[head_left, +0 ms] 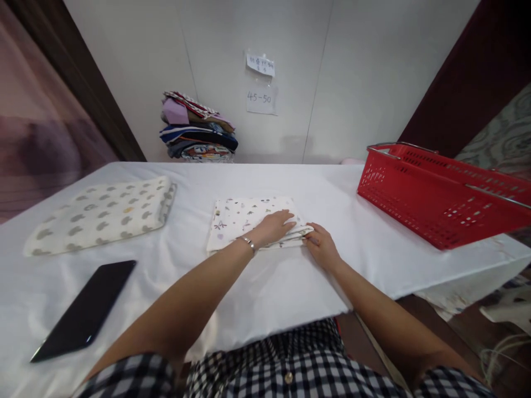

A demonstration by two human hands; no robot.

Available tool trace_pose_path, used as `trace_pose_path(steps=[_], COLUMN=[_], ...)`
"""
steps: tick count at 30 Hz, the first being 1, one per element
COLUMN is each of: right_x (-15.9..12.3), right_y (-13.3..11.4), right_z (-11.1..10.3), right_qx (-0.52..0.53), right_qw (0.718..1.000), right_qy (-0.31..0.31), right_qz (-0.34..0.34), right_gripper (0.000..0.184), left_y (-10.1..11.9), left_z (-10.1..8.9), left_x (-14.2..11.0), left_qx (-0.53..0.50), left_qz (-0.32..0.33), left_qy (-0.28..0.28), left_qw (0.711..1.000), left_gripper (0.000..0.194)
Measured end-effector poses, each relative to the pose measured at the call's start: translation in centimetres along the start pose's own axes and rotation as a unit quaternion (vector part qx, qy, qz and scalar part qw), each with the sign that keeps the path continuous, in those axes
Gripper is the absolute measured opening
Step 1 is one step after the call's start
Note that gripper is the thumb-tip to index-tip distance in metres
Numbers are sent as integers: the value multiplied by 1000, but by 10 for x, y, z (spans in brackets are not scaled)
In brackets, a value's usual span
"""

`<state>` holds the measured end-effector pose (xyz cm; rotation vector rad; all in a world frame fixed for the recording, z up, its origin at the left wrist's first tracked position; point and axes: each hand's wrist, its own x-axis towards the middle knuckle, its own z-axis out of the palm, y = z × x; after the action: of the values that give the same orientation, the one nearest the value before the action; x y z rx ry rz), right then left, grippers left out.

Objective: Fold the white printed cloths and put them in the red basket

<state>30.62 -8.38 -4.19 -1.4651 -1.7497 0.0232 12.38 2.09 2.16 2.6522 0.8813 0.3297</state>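
Note:
A white cloth point(236, 215) with small printed motifs lies folded flat on the white-covered table in front of me. My left hand point(274, 225) rests palm down on its right part, fingers stretched out toward the right. At the cloth's right edge, my right hand point(322, 244) pinches the layered folds between thumb and fingers. Some creases bunch up between the two hands. The right fingertips are partly hidden by the fabric.
To the left lies a folded cream blanket point(108, 213) with grey motifs, and nearer me a black tablet-like slab point(89, 309). A red plastic basket point(440, 193) stands at the right. Behind the table's far edge is a stack of folded fabrics point(199, 130), below paper signs point(261, 99) on the wall.

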Motion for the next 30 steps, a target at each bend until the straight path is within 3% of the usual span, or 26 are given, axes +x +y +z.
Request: trace_pose_path(steps=[3,7,11,22,27,30], right_x=[-3,-7,-8,-10,-8,-7], right_y=[6,1,-2,-6,-9,-11], right_z=[-7,-22,-25,-19,-18,-19], right_qx=[-29,-79,-95,-109,-123,-128], right_qw=[1000,995,991,991,990,990], right_qy=[-3,-54,-86,-81,-53,-31], right_qz=[-4,-32,-29,-7,-33,-55], right_gripper=[10,13,15,13,14,17], left_y=[-8,-16,-15,-6,-6,-4], left_z=[18,29,27,20,10,8], left_x=[24,32,31,27,13,-8], left_qx=[37,46,44,25,-56,-62], left_qz=[-20,-26,-39,-69,-76,-33], left_qy=[-62,-76,-81,-80,-29,32], left_qw=[997,996,995,994,995,997], left_gripper=[47,45,50,57,57,57])
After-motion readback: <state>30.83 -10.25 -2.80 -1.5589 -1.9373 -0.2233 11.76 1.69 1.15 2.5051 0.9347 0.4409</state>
